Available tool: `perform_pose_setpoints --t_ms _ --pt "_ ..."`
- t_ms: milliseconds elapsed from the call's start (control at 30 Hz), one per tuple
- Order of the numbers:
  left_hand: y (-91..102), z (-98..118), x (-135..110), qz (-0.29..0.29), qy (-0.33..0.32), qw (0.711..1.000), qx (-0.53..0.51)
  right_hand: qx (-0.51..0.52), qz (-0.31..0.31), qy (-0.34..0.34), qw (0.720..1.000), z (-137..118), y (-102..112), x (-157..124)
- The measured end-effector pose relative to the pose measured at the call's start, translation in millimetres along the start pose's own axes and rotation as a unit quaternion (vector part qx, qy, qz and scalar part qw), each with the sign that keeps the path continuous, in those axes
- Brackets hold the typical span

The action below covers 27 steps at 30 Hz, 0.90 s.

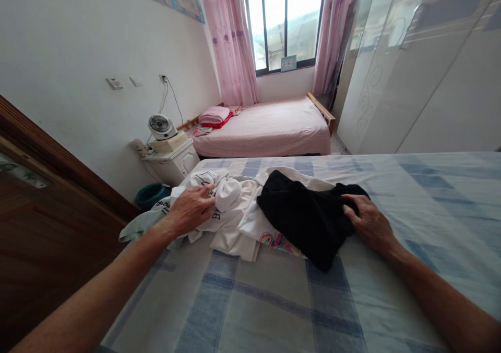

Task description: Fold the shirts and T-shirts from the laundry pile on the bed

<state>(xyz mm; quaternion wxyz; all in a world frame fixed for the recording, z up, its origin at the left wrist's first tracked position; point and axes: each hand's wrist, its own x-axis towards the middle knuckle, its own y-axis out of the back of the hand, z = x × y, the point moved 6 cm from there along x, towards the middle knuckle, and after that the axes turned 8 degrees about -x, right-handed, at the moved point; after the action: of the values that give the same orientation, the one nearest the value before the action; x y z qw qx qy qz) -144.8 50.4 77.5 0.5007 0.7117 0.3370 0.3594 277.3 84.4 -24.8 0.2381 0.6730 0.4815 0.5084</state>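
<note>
A pile of rumpled clothes lies across the bed in front of me. On its left side, my left hand (193, 207) has its fingers bent closed on a white shirt (235, 212) with dark lettering. My right hand (370, 220) grips the right edge of a black garment (307, 212), thumb and fingers closed on the cloth. Under the black garment, a white piece with a colourful print (279, 242) sticks out. Folds hide where one white garment ends and another begins. A pale greenish cloth (135, 227) hangs at the pile's left end.
The clothes rest on a blue-and-white checked sheet (270, 311). Beyond stands a pink-covered bed (270, 126) below the window. A small fan (162, 126) tops the white nightstand (176, 166), near a dark green bin (152, 195). A wooden door (50, 228) is left, a glossy wardrobe (422, 76) right.
</note>
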Motion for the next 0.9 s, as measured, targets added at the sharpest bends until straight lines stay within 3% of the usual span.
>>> perform_pose_setpoints --t_ms 267,400,533,600,700,833,900 --pt "-14.2 10.2 -1.3 -0.019 0.018 0.999 0.02 0.003 -0.005 0.0 1.0 -1.2 1.4 -0.3" --pt "-19.7 7.8 -5.4 0.0 0.035 0.996 0.082 0.0 -0.006 0.001 1.0 -1.3 1.5 -0.4" --pt "-16.6 -2.4 -2.3 0.007 0.025 0.998 0.053 0.001 -0.001 0.003 1.0 -1.7 1.6 -0.4" --pt "0.4 -18.1 3.9 0.029 0.051 0.998 0.009 0.001 0.0 0.003 1.0 -1.9 1.3 -0.4" --pt "48.7 -50.8 13.1 0.106 0.135 0.984 -0.046 0.001 0.004 0.005 1.0 -1.7 0.9 -0.5" --pt "123.6 -86.6 6.4 0.305 0.258 0.916 -0.032 0.003 0.009 0.004 1.0 -1.0 0.5 -0.4" --pt "138.1 -98.2 4.4 0.31 0.295 0.903 -0.02 0.002 0.007 0.003 1.0 -0.9 0.1 -0.3"
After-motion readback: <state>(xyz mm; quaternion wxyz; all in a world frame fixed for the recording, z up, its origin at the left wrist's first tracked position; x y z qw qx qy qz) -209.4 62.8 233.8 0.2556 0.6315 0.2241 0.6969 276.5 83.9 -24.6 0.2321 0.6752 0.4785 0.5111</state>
